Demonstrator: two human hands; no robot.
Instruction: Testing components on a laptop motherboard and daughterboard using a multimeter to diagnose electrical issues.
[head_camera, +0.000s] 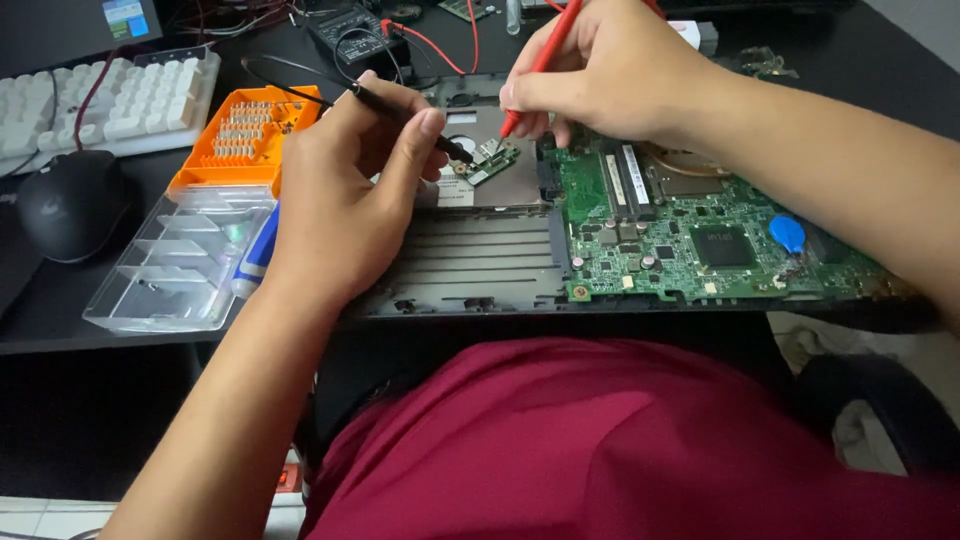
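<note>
We're sitting over an opened laptop on the black desk, poking at it with two meter probes. Our left hand is curled closed around the black probe, pinching it pencil-style between thumb and fingers, with the shaft running from upper left down to lower right. Our right hand is closed the same way on the red probe, and that one is slanting from upper right down to lower left.

The thing both tips are heading for is the small green board sitting on the silver drive, just left of the big motherboard. It's lying right between our two hands, its long side tilting up toward the right. The black tip is coming at its left end, the red tip is touching down at its top edge; we can't tell whether the black one is actually making contact. Both hands are about equally near, the right one hovering straight above it.

Off to the left we're keeping an orange bit case with its clear lid open, a blue-handled driver, a mouse and a white keyboard. The meter is sitting up top.
</note>
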